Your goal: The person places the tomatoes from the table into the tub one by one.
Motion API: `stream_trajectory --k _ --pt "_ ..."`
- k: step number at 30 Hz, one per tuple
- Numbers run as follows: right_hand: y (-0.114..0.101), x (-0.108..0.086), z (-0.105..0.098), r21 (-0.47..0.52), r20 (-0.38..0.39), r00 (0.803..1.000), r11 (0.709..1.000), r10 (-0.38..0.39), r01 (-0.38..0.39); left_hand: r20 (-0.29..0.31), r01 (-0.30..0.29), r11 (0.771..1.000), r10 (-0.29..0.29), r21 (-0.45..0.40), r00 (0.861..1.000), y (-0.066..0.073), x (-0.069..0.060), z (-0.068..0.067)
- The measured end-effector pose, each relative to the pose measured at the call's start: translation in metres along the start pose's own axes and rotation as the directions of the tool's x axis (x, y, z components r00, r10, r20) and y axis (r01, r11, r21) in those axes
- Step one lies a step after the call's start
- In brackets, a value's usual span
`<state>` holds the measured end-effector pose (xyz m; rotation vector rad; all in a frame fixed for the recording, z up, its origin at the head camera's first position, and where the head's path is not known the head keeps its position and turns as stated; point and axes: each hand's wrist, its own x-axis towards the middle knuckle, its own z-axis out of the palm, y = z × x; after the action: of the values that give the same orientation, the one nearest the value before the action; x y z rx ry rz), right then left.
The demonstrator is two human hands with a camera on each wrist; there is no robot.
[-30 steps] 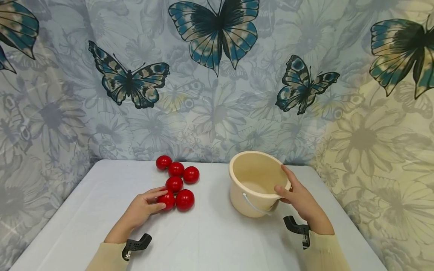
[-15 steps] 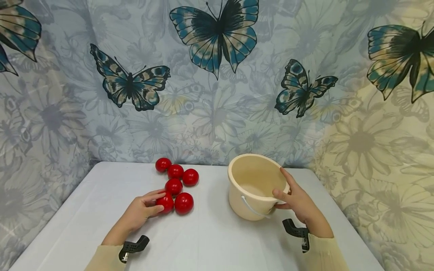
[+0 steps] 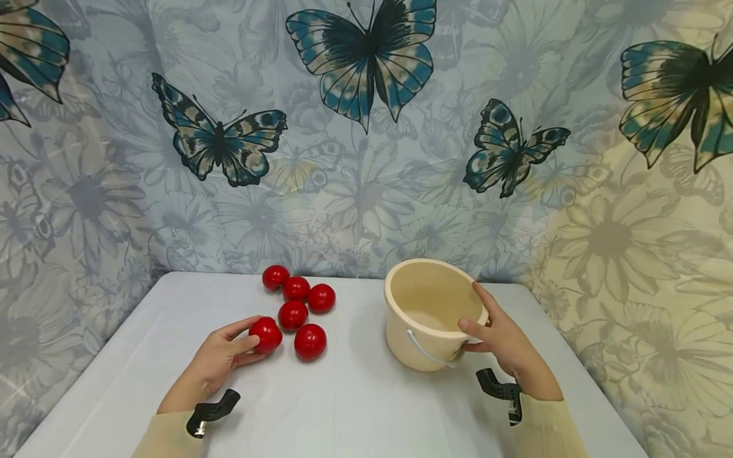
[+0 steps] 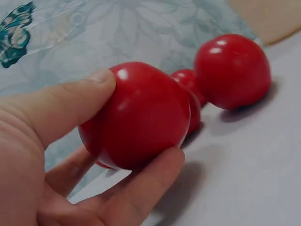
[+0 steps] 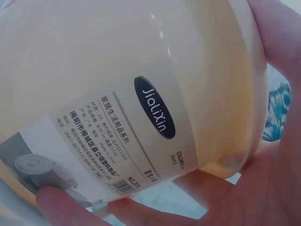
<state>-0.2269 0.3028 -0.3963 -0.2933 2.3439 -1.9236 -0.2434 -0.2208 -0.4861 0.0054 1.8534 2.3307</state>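
My left hand [image 3: 214,356] grips a glossy red tomato-like ball [image 3: 266,335] between thumb and fingers. In the left wrist view this ball [image 4: 136,117] seems held a little above the table, with a shadow below the fingers. Nearest to it are a second red ball [image 3: 310,342] and a third red ball [image 3: 293,315], both apart from it. At the right, my right hand [image 3: 506,343] holds the rim of a cream plastic bucket [image 3: 413,346], thumb over the edge and fingers outside. The right wrist view shows the bucket's printed label [image 5: 136,127]; no ball shows inside.
Farther back lie more red balls, one [image 3: 322,298] on the right and another [image 3: 275,278] by the table's far edge. A white table [image 3: 355,407] carries everything. Behind it hangs a butterfly-patterned cloth [image 3: 366,191]. A pale handle [image 3: 426,350] hangs on the bucket's front.
My left hand has drawn its red ball leftward, apart from the others, and appears to have lifted it. My right hand and the bucket have stayed in place.
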Motion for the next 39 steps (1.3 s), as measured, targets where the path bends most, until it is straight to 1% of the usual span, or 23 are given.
stream_trajectory --k 3,5,7,10,14,18,21,26,28,33,39 --pt "0.001 0.0 -0.002 0.002 -0.007 1.0 1.0 0.002 -0.002 0.004 -0.049 0.996 0.049 -0.068 0.999 0.01 -0.002 0.0" --pt "0.002 0.0 -0.002 0.007 -0.007 1.0 1.0 0.005 -0.005 0.009 -0.091 0.992 0.092 -0.086 0.996 0.019 -0.006 0.004" --pt "0.002 0.0 -0.002 0.01 -0.006 1.0 1.0 0.008 -0.008 0.022 -0.133 0.987 0.136 -0.089 0.99 0.03 -0.009 0.011" --pt "0.001 0.001 -0.001 0.014 0.002 1.0 1.0 0.004 -0.004 0.035 -0.191 0.978 0.195 -0.084 0.98 0.047 -0.015 0.026" --pt "0.001 0.001 0.0 0.016 0.001 1.0 1.0 0.003 -0.003 0.038 -0.24 0.966 0.244 -0.093 0.969 0.066 -0.019 0.047" --pt "0.001 0.001 0.0 0.018 0.001 1.0 1.0 0.002 -0.002 0.057 -0.241 0.965 0.248 -0.106 0.967 0.08 -0.018 0.069" --pt "0.001 0.001 0.0 0.019 0.0 1.0 1.0 0.001 -0.001 0.101 -0.233 0.967 0.243 -0.099 0.965 0.089 -0.016 0.087" --pt "0.002 0.002 -0.001 0.026 0.004 1.0 1.0 0.009 -0.009 0.177 -0.231 0.971 0.237 -0.057 0.955 0.103 -0.012 0.116" --pt "0.001 0.002 -0.001 0.03 0.007 1.0 0.999 0.012 -0.013 0.192 -0.224 0.974 0.225 -0.025 0.955 0.108 -0.01 0.126" --pt "-0.001 0.001 0.0 0.031 0.001 1.0 0.999 0.029 -0.029 0.197 -0.202 0.978 0.19 0.044 0.962 0.115 -0.004 0.147" --pt "-0.004 0.002 0.001 0.018 -0.018 0.999 0.999 0.045 -0.045 0.218 -0.223 0.974 0.209 0.043 0.953 0.117 0.006 0.17"
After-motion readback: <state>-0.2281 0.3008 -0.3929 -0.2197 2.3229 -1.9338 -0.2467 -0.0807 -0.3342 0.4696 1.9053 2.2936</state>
